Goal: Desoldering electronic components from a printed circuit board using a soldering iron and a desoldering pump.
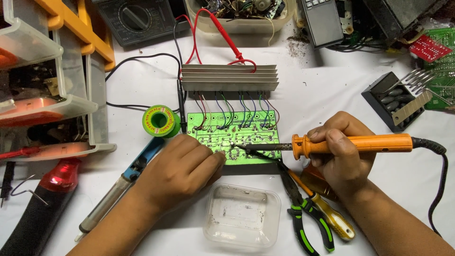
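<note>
Gripping the orange soldering iron level, the right hand points its tip leftward onto the green circuit board mid-table; the iron's long axis runs along the board. The left hand, nearer, presses the board's lower left edge, fingers curled, holding nothing I can see.

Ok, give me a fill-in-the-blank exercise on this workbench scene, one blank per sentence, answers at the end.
1. The right hand holds a soldering iron with a handle coloured ____.
2. The iron's tip touches the ____ circuit board, on which the left hand rests.
3. The spool of solder lies to the ____ of the board.
4. Coloured wires join the board to a finned metal ____ behind it.

Missing words: orange; green; left; heat sink
</note>
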